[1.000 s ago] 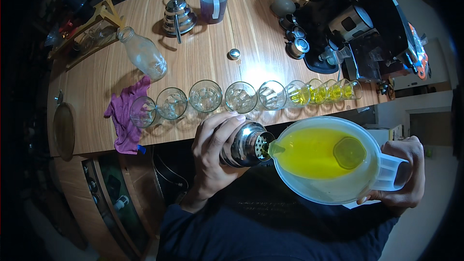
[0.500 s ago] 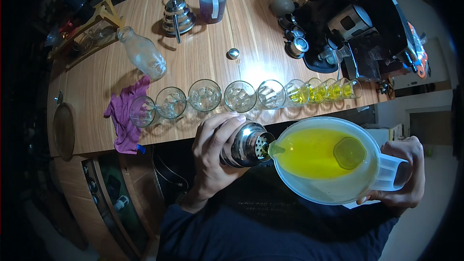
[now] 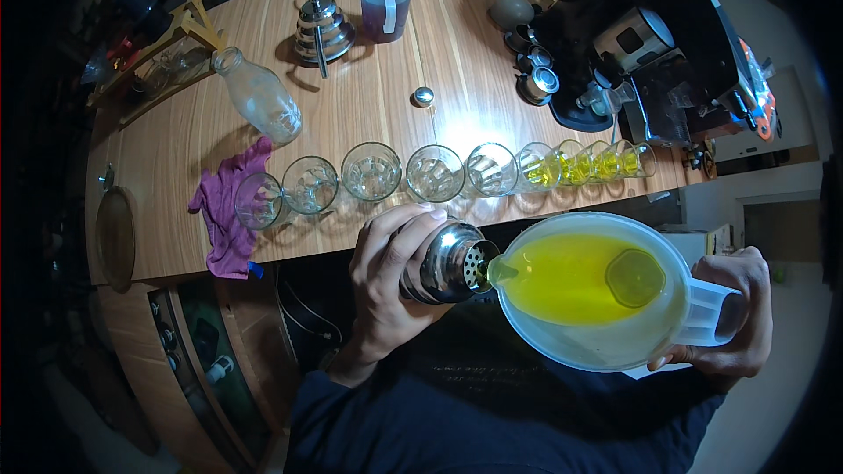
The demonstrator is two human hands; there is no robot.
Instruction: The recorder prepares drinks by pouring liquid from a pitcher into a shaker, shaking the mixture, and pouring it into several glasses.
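Note:
My left hand (image 3: 386,272) is wrapped round a shiny metal cocktail shaker (image 3: 443,259), whose perforated strainer top faces right. My right hand (image 3: 733,316) grips the handle of a translucent plastic pitcher (image 3: 597,355), tilted with its spout at the shaker's strainer. Yellow liquid (image 3: 553,281) fills part of the pitcher and reaches toward the spout. Beyond my hands, a row of clear glasses runs along the table's near edge. Those at the left, such as one glass (image 3: 371,171), look empty; several at the right, such as another glass (image 3: 539,167), hold yellow liquid.
A purple cloth (image 3: 230,211) lies by the leftmost glass. Behind stand a glass bottle (image 3: 259,96), a metal kettle (image 3: 323,31) and a jug of dark liquid (image 3: 386,9). A small metal cap (image 3: 423,96) rests mid-table. A black machine (image 3: 650,35) occupies the far right.

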